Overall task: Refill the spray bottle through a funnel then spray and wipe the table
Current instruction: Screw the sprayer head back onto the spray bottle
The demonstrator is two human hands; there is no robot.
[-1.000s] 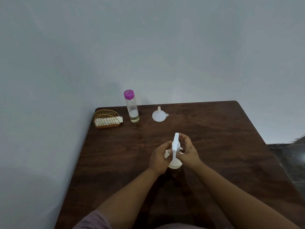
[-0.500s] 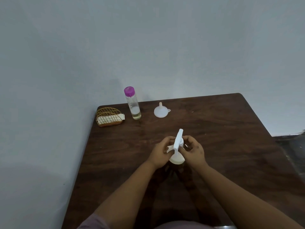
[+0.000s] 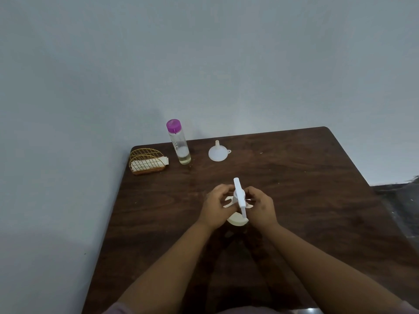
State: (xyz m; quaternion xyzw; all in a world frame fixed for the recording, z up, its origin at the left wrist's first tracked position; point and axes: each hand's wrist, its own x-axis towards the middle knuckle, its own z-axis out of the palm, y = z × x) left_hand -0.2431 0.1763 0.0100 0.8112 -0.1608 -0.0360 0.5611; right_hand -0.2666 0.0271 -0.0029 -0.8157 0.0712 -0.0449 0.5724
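Observation:
A white spray bottle stands on the dark wooden table in the middle. My left hand grips its neck from the left. My right hand grips the white trigger head from the right. The bottle's body is mostly hidden behind both hands. A white funnel sits wide end down at the back of the table. Left of it stands a clear refill bottle with a purple cap and a little pale liquid at the bottom.
A gold wire basket holding white folded cloths or tissues sits at the table's back left corner. A grey wall runs behind and to the left. The table's right edge drops to a dark floor.
The trigger head has turned between my hands, its long part now pointing down toward me. The view has tilted up a little, so the table things sit lower.

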